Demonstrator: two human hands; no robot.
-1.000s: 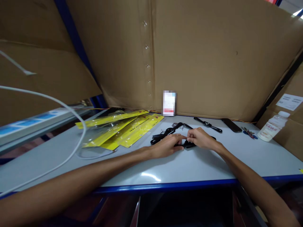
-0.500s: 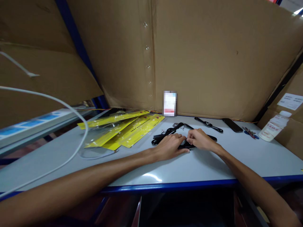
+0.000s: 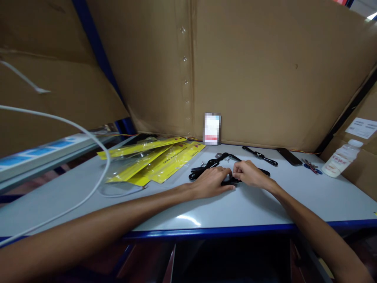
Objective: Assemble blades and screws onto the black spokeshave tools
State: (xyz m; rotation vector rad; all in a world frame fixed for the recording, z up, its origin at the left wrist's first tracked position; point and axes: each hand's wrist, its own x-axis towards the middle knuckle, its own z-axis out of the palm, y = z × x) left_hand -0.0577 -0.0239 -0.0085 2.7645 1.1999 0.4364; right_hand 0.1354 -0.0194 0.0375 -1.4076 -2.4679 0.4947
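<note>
My left hand (image 3: pixel 212 182) and my right hand (image 3: pixel 249 174) meet over a black flat piece (image 3: pixel 230 181) lying on the grey table (image 3: pixel 165 204). Both hands press or pinch it with their fingertips; most of it is hidden under them. Just behind the hands lies a pile of black straps and parts (image 3: pixel 210 164). A separate black watch-like strap (image 3: pixel 259 156) lies further back to the right.
Yellow plastic packets (image 3: pixel 156 161) lie at the left rear, beside a white cable (image 3: pixel 73 129). A small card (image 3: pixel 212 128) leans on the cardboard wall (image 3: pixel 265 70). A dark phone (image 3: pixel 288 156), small tools (image 3: pixel 310 166) and a white bottle (image 3: pixel 338 159) sit right.
The black piece, held slightly up a second ago, now rests flat on the table. My left hand has flattened over it; my right hand has barely moved.
</note>
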